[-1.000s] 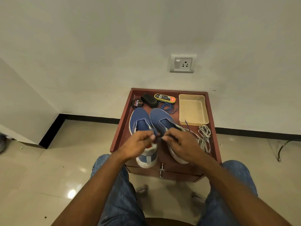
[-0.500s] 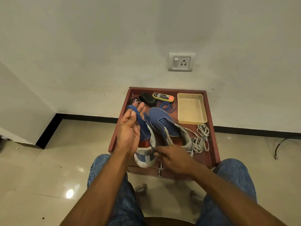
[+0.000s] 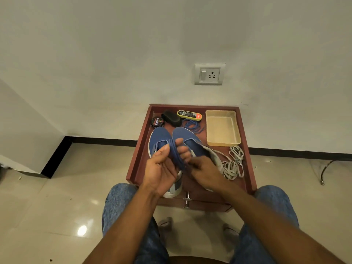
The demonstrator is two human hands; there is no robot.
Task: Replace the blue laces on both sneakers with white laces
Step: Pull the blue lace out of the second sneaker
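So the blue lace (image 3: 176, 155) was wound around the left hand (image 3: 163, 168), dead center of the frame, running top-to-bottom across the upturned palm, fingers curled around it. The right hand (image 3: 204, 171) was right beside it, pinching the lace's lower end. Both sat over the two sneakers (image 3: 182, 141). White laces (image 3: 233, 164) lay on the tabletop (image 3: 245, 168) to the right, nearer the right hand.

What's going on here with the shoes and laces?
A seated person is winding a blue shoelace around the fingers of the left hand, while the right hand pinches its other end. Two blue fabric sneakers sit on a reddish-brown wooden tray table, white laces beside them, not yet threaded.
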